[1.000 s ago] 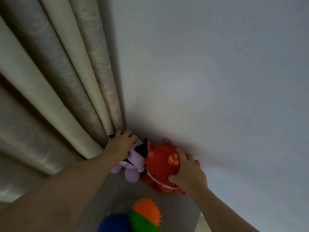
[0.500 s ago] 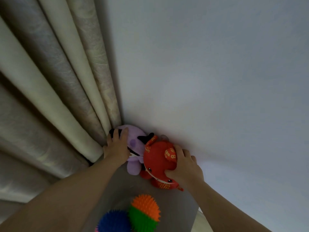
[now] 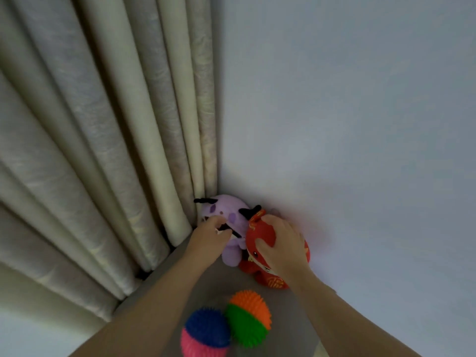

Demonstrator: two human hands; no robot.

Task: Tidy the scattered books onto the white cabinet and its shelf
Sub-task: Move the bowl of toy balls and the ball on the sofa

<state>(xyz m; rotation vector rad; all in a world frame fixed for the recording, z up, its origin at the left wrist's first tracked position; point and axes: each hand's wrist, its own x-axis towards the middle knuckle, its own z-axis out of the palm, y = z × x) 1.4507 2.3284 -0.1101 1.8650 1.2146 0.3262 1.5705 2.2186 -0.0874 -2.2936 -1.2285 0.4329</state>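
No book is in view. On the cabinet top point(image 3: 288, 315), in the corner by the wall, sit a purple plush toy point(image 3: 226, 215) and a red plush toy point(image 3: 260, 235). My left hand point(image 3: 208, 238) rests against the purple toy's lower front, fingers curled on it. My right hand point(image 3: 280, 243) lies over the red toy, gripping its head from above. Both toys stand upright, side by side and touching.
Two spiky balls lie nearer me: an orange-and-green ball point(image 3: 248, 318) and a blue-and-pink ball point(image 3: 206, 333). Pleated pale curtains point(image 3: 116, 150) hang on the left, down to the cabinet edge. A plain white wall point(image 3: 347, 112) rises behind the toys.
The purple toy has been pushed back upright into the corner. My left hand slid from its top to its front. My right hand moved higher on the red toy.
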